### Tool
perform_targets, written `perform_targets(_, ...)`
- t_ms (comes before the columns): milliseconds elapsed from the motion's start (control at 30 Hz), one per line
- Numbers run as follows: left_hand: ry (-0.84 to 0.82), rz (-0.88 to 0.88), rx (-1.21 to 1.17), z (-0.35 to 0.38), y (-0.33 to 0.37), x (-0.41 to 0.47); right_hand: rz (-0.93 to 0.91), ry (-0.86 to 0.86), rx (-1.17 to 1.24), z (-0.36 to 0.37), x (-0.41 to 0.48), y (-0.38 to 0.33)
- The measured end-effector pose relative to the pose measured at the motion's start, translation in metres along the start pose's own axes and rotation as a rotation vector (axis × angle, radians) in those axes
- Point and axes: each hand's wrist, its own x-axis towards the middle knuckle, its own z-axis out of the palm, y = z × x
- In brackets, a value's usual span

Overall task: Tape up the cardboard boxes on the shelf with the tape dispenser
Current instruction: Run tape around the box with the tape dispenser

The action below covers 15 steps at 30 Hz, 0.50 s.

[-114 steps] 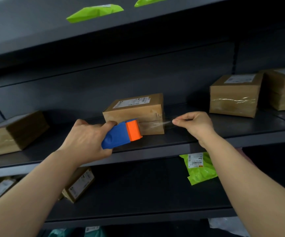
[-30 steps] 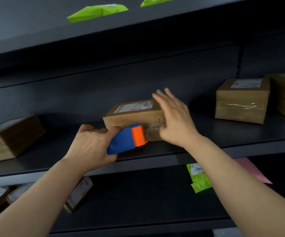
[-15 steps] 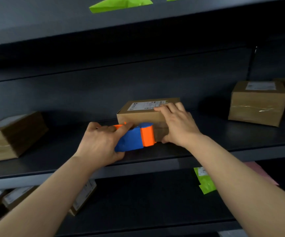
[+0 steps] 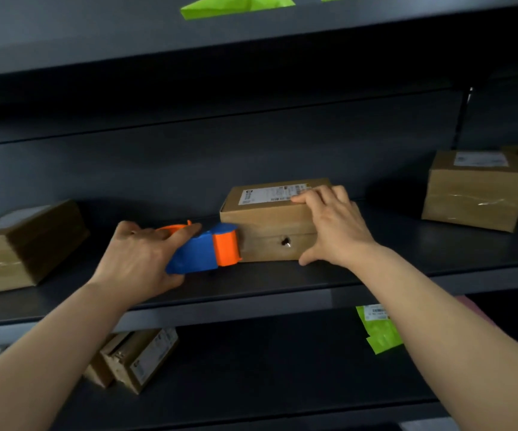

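The left hand (image 4: 141,259) is holding its grip clamped around the blue body of the tape dispenser (image 4: 208,248), whose orange mouth is pressing against the left front corner of the cardboard box (image 4: 270,231) sitting mid-shelf (image 4: 282,284). The right hand (image 4: 333,228) is bracing the box's right end, its grip spanning it with fingers hooking over the top edge by the label (image 4: 274,192) and thumb at the base. The strip along the front face appears to be the step in hand, though the tape itself is too faint to make out. The next move is likely calling for firm counter-pressure from the right hand, so the box is not sliding as the dispenser pulls or cuts. A small dark hole (image 4: 285,242) is showing in the front face. A left box (image 4: 24,244) and a right box (image 4: 475,188) are sitting well apart on the same shelf, leaving the dispenser room. Green mailers (image 4: 235,6) are lying overhead, and more parcels (image 4: 139,357) are lying below.
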Motion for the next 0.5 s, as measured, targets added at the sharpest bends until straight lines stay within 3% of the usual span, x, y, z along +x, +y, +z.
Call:
perform_targets(367,0.076,-0.074,-0.059,0.007,-0.026,-0.027,0.025,0.016,-0.020,0.000,0.000,0.000)
perform_targets(500,0.024,-0.058,-0.010,0.006,-0.038,-0.035,0.041,0.035,-0.027,0.003,0.001,-0.004)
